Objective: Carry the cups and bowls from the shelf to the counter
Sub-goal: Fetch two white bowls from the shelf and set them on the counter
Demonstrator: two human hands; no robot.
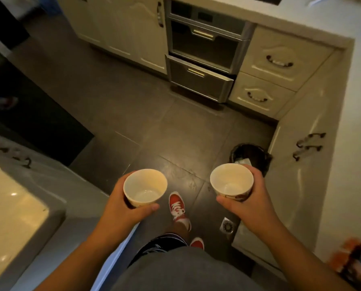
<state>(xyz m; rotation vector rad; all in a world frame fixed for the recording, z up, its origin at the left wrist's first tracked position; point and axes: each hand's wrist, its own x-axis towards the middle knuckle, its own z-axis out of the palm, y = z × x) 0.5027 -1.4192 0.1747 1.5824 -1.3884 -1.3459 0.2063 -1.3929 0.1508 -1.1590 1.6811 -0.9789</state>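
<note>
I see my left hand (pixel 120 206) wrapped around a small white ceramic bowl (pixel 145 187), thumb across its near side, held upright and empty over the dark tiled floor (pixel 116 106). Between the hands, a red lace-up sneaker (pixel 178 208) stands on the tiles. My right hand (pixel 249 204) grips a second white bowl with a printed band (pixel 231 181), also upright, just in front of a black waste bin (pixel 252 155) beside the cream cabinets (pixel 301 181).
</note>
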